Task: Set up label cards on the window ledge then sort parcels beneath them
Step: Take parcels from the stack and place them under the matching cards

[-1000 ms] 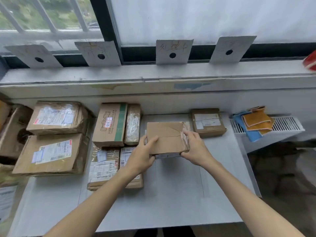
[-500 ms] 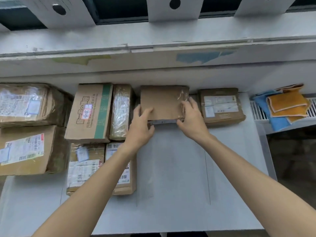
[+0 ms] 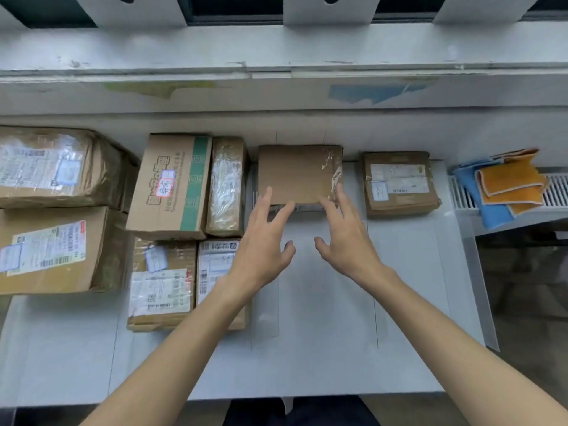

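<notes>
A flat brown parcel (image 3: 296,172) with clear tape on its right edge lies on the white table (image 3: 322,302), pushed up against the wall under the third label card (image 3: 330,9). My left hand (image 3: 261,241) and my right hand (image 3: 344,238) hover just in front of it, fingers spread and relaxed, holding nothing. Their fingertips overlap the parcel's near edge. White label cards lean along the window ledge (image 3: 276,47), only their bottom parts in view.
A small labelled parcel (image 3: 399,182) lies to the right. A green-striped box (image 3: 172,186) and a taped parcel (image 3: 227,186) stand left of the brown parcel, with two more (image 3: 163,284) in front. Two large boxes (image 3: 52,247) fill the far left. Blue and orange cloths (image 3: 504,189) lie on a radiator.
The brown parcel went from being held above the table to lying against the wall. Both hands have let go of it and drawn back slightly with fingers spread.
</notes>
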The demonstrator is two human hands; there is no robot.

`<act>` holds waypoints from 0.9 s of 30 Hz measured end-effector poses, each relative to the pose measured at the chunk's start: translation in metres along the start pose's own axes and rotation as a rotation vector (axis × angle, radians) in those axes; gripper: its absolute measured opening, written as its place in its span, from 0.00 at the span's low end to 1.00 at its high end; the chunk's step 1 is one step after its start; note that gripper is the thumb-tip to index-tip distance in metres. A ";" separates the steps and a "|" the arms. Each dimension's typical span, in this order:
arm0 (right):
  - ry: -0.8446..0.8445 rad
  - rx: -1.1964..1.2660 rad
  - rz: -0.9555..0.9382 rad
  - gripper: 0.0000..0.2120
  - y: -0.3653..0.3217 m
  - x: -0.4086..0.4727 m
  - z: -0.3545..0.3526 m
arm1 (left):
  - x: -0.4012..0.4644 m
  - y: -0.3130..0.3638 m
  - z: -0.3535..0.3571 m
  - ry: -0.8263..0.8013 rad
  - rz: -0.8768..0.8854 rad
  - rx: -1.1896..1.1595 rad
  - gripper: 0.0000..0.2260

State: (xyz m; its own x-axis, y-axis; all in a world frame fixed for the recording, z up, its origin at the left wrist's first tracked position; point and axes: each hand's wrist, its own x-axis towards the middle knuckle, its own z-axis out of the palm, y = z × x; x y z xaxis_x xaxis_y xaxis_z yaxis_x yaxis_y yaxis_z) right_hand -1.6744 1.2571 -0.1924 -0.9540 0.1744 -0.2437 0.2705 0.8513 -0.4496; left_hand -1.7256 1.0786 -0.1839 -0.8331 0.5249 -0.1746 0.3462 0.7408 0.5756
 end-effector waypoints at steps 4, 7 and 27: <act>-0.029 0.071 0.026 0.41 -0.015 -0.041 -0.009 | -0.039 0.001 -0.014 -0.048 0.048 0.001 0.32; -0.017 0.095 0.086 0.41 -0.030 -0.074 -0.016 | -0.069 -0.006 -0.021 -0.081 0.088 0.025 0.32; 0.096 0.069 0.147 0.40 -0.092 -0.245 -0.016 | -0.193 0.001 -0.055 -0.006 0.236 0.116 0.35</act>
State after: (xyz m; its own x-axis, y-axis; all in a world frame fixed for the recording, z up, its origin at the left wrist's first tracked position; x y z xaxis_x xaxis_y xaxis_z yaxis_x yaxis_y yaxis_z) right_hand -1.4677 1.1442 -0.0776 -0.9107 0.3434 -0.2294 0.4127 0.7777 -0.4742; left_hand -1.5882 0.9546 -0.1059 -0.7208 0.6912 -0.0516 0.5779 0.6404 0.5059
